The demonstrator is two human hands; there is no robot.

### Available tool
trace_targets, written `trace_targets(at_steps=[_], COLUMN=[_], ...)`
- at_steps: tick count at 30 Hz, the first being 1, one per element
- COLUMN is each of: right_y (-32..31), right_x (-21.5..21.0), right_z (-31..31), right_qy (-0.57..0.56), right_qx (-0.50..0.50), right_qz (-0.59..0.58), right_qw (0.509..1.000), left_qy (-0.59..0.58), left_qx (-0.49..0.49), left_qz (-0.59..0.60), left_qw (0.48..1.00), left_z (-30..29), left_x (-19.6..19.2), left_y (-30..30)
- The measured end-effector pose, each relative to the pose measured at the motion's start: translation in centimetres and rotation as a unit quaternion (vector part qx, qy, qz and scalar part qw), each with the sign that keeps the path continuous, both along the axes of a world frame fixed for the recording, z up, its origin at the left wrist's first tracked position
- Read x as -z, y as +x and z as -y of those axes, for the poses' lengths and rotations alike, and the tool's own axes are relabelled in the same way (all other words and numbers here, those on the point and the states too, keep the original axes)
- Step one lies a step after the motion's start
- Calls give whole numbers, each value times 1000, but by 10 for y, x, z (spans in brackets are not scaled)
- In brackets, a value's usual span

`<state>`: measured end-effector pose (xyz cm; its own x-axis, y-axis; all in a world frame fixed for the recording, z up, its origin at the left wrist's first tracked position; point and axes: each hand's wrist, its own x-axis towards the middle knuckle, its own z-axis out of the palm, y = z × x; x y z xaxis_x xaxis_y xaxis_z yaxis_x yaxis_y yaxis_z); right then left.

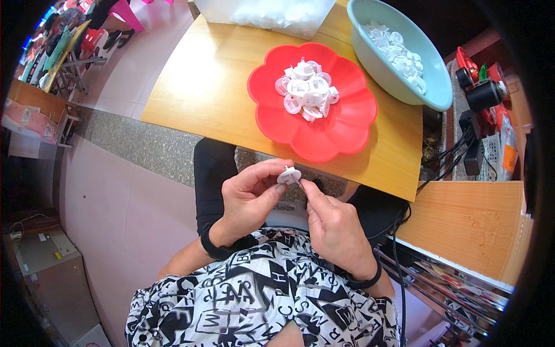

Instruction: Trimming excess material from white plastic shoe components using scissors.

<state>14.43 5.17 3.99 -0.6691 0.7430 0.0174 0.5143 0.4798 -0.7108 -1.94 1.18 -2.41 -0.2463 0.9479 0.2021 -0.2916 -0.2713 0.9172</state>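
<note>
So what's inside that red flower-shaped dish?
The red flower-shaped dish holds a heap of small white plastic parts piled at its middle. Whatever lies beneath the heap is covered.

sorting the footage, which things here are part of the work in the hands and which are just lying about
In the work: left hand, right hand, small white plastic part, red flower-shaped dish of white parts, pale green basin of white parts.

Lying about: clear plastic bag, black cables, pink stool.
</note>
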Motion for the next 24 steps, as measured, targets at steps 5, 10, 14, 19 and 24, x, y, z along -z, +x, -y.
trace_targets(at_steps=[5, 10, 14, 19, 24], right_y=[1, -3, -1, 8, 7], right_x=[1, -1, -9, -8, -9], right_z=[-6, -9, -8, -4, 1], right_qy=[-36, -144, -181, -140, -34], right_qx=[-24, -14, 11, 45, 26], right_qz=[-4, -54, -74, -78, -57], right_qw=[999, 988, 981, 986, 997], left_qy=[-3, 13, 26, 1, 27], left_qx=[12, -1, 5, 6, -12], left_qz=[-27, -47, 22, 36, -26], left_qw=[1000, 999, 999, 999, 999], left_z=[1, -2, -5, -2, -2], left_x=[0, 0, -1, -7, -11], left_y=[-2, -4, -2, -5, -5])
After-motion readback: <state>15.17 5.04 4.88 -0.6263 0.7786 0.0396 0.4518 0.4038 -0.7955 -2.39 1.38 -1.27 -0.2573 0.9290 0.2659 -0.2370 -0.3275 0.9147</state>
